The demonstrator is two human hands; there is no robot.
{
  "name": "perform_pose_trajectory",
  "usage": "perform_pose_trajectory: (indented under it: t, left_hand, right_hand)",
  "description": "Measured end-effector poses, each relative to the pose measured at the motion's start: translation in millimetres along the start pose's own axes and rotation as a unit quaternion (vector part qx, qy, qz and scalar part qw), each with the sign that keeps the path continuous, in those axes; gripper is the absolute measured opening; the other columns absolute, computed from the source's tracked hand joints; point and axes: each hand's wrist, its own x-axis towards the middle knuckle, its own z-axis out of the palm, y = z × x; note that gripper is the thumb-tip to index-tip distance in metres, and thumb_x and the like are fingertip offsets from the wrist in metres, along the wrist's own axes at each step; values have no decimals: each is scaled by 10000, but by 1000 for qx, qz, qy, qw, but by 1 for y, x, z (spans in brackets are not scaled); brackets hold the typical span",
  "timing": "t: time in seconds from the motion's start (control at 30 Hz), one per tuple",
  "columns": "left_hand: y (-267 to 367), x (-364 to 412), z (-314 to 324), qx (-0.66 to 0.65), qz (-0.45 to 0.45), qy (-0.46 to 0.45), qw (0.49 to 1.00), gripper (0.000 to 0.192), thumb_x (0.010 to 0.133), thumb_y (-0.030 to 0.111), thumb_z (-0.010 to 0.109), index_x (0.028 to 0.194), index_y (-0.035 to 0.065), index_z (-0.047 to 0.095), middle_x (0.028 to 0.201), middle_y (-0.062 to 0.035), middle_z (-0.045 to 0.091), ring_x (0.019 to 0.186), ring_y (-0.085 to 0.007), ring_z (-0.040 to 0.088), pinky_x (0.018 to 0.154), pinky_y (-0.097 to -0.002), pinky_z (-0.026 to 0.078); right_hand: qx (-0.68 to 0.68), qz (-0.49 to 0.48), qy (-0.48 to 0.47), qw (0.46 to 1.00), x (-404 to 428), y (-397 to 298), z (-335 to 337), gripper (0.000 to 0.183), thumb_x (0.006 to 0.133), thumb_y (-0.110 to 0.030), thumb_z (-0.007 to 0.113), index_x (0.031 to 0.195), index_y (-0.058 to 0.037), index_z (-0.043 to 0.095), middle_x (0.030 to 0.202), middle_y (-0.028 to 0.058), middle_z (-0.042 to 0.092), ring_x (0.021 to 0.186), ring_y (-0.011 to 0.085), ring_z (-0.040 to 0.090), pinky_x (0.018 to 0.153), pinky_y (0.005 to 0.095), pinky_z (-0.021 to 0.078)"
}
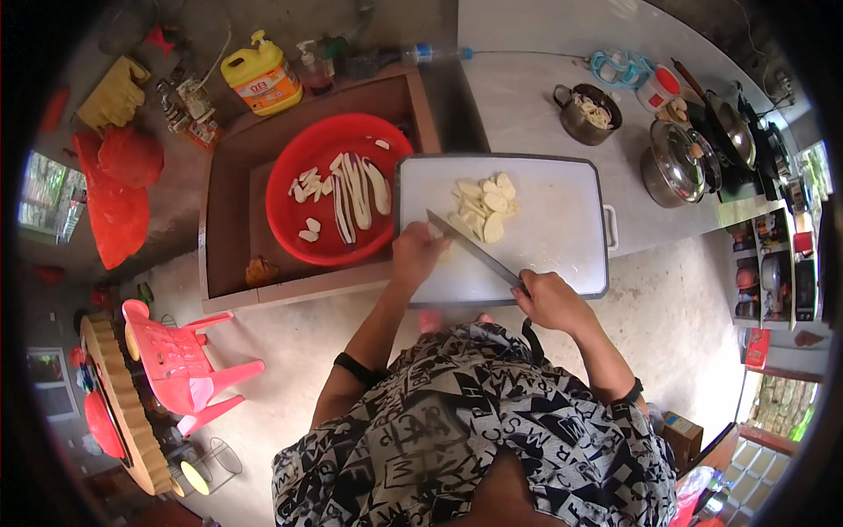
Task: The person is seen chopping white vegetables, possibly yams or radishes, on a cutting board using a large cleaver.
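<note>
My right hand [552, 300] grips the handle of a kitchen knife [484, 257], its blade slanting up and left over the white cutting board [560, 217]. Near the board's left edge, my left hand [416, 255] holds a small pale vegetable piece [435, 231] beside the blade's tip; the fingers partly hide it. Beyond the blade lies a heap of pale vegetable slices [490, 204]. To the left, a red plastic basin [280, 227] holds several partly peeled eggplants [355, 191] with purple streaks, along with cut white pieces [309, 184].
The basin rests in a brown sink [227, 230], partly overlapped by the board. On the grey counter [527, 92] stand a pot with pale slices [586, 125] and a lidded steel pot [672, 171]. A yellow detergent jug [263, 79] is behind the sink; a pink plastic chair [174, 362] stands lower left.
</note>
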Motion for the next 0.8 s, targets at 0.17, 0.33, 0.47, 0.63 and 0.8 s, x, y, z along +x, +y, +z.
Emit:
perform_pose_trajectory:
  t: [0.17, 0.33, 0.47, 0.63, 0.8]
  left_hand:
    - [8, -1, -2, 45, 53, 18, 997, 341, 670, 132, 789, 868, -43, 573, 660, -61, 605, 589, -111, 555, 547, -250, 458]
    - [27, -9, -11, 85, -23, 54, 995, 305, 680, 181, 746, 830, -23, 575, 706, -102, 615, 628, -206, 588, 581, -302, 473]
    - [10, -10, -18, -48, -108, 9, 993, 293, 699, 220, 696, 864, -1, 597, 815, -131, 642, 707, -272, 623, 667, -333, 497]
    - [10, -8, -4, 40, 33, 74, 996, 290, 703, 123, 743, 862, -30, 556, 647, -55, 548, 574, -124, 516, 528, -273, 437]
    - [6, -7, -5, 28, 21, 82, 996, 278, 702, 115, 753, 814, -22, 538, 655, -45, 523, 585, -113, 501, 538, -268, 431]
  right_hand:
    - [-2, 16, 15, 1000, 28, 6, 21, 269, 853, -219, 534, 814, 47, 549, 759, 270, 596, 766, 429, 587, 697, 489, 463]
    - [9, 13, 3, 1000, 28, 5, 21, 273, 862, -226, 525, 839, 45, 551, 764, 267, 599, 770, 436, 585, 702, 486, 462]
    - [77, 16, 28, 996, 17, 10, 28, 282, 867, -225, 527, 838, 55, 536, 740, 283, 589, 751, 452, 577, 692, 490, 454]
    - [85, 14, 30, 996, 2, -2, 24, 284, 868, -218, 531, 822, 62, 513, 698, 302, 571, 718, 464, 572, 674, 500, 447]
    - [51, 27, 6, 998, -13, -12, 14, 273, 874, -210, 519, 813, 55, 506, 698, 293, 578, 726, 466, 574, 678, 509, 451]
